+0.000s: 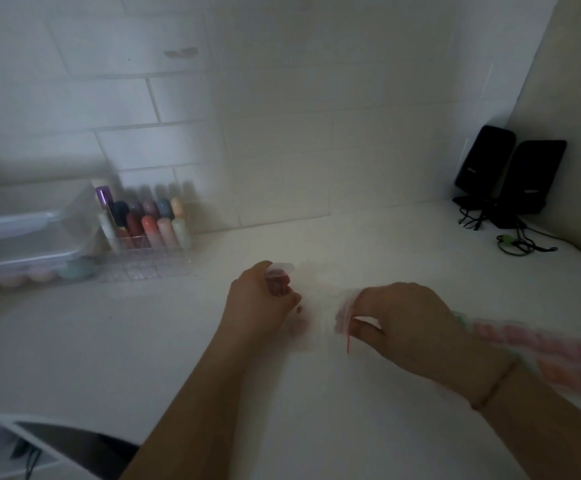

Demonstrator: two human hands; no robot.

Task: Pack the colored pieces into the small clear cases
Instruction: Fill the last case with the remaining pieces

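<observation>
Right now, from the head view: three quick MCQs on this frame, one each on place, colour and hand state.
1. Where do the black speakers stand?
A far right corner
B near left edge
C between the hands

2. What colour is the bag's zip strip?
A blue
B red
C green

3. What is the left hand doing?
A lying flat
B hanging idle
C gripping a small clear case

Key: 1 A, they stand against the right wall; 2 B, a red line by the right hand; 3 C, fingers curl round it.

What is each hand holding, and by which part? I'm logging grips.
Left hand grips a small clear case of reddish pieces around its body. Right hand pinches a clear zip bag at its red-striped edge.
</observation>
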